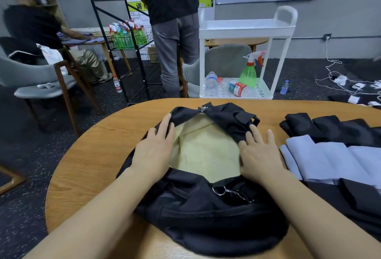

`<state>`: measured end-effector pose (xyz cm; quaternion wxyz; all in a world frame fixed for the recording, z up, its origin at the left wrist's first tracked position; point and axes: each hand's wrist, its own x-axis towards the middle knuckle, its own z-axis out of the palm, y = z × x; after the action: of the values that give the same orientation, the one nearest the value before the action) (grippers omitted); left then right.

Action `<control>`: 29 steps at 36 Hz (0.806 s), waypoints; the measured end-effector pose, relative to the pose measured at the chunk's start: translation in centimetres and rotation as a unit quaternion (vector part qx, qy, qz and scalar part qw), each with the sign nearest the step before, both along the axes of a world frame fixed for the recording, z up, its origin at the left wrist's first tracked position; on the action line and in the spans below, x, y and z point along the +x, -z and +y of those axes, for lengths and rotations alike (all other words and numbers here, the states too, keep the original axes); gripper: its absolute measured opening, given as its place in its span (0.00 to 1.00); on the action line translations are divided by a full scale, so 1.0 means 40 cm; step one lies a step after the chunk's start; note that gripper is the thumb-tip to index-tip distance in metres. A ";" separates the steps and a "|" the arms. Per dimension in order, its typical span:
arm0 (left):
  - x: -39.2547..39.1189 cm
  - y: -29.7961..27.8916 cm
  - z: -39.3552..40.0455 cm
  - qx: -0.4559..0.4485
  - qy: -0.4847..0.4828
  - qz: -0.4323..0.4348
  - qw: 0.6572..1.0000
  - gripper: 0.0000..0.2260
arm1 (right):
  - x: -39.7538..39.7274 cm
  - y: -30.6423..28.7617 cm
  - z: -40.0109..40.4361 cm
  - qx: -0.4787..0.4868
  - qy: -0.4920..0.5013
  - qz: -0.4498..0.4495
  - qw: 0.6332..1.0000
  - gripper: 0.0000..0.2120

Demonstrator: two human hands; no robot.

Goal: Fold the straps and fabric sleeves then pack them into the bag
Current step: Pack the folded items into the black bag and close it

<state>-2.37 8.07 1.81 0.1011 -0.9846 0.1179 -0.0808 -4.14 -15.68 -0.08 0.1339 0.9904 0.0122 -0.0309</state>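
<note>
- Bag (pixel 206 213), black with a pale yellow lining (pixel 206 151), lies open on the wooden counter (pixel 99 155), its mouth spread wide.
- Left hand (pixel 154 149) rests flat on the bag's left rim, fingers straight, gripping nothing.
- Right hand (pixel 259 153) presses the right rim, fingers extended, likewise holding nothing.
- Metal rings (pixel 233 192) hang at the near rim.
- Folded grey sleeves (pixel 329 159) and black straps (pixel 329 128) lie to the right on the counter, apart from the bag.
- White cart (pixel 245 29) stands beyond, holding a green spray bottle (pixel 249 71).
</note>
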 end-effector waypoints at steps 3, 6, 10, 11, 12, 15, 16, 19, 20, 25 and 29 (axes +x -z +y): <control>0.009 -0.003 -0.012 0.018 0.009 -0.006 1.000 0.40 | 0.020 -0.001 0.026 -0.042 -0.081 -0.018 0.996 0.26; 0.014 -0.008 -0.021 0.043 0.020 -0.012 0.999 0.38 | 0.048 0.017 0.041 -0.035 -0.146 0.001 0.989 0.30; 0.019 -0.012 -0.011 0.098 0.011 0.021 0.995 0.31 | 0.088 0.026 0.007 -0.039 -0.064 0.059 0.995 0.39; 0.022 -0.013 -0.004 0.111 0.003 0.026 0.994 0.30 | 0.099 0.024 -0.009 -0.047 -0.049 0.063 0.996 0.40; 0.026 -0.013 0.002 0.123 -0.003 0.028 0.992 0.29 | 0.107 0.022 -0.026 -0.056 -0.043 0.065 0.995 0.41; 0.037 -0.013 0.014 0.154 -0.015 0.026 0.988 0.29 | 0.118 0.022 -0.060 -0.052 -0.043 0.074 0.995 0.41; 0.040 -0.012 0.014 0.160 -0.018 0.022 0.987 0.29 | 0.118 0.023 -0.065 -0.043 -0.042 0.074 0.995 0.40; 0.045 -0.009 0.001 0.167 -0.021 0.017 0.986 0.30 | 0.116 0.024 -0.074 -0.015 -0.043 0.069 0.997 0.39; 0.045 -0.007 -0.005 0.170 -0.021 0.017 0.985 0.31 | 0.116 0.023 -0.078 -0.003 -0.046 0.069 0.997 0.39; 0.039 -0.014 -0.025 0.139 -0.021 0.000 0.990 0.28 | 0.100 -0.007 -0.077 0.065 -0.052 0.083 0.993 0.27; 0.024 -0.038 -0.054 0.123 -0.008 0.001 0.992 0.23 | 0.042 -0.057 -0.027 0.193 -0.087 0.051 0.976 0.18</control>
<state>-1.41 5.91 3.32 0.2220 -0.9656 0.1190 -0.0642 -2.48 -16.75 2.20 -0.0586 0.9899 0.1109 -0.0662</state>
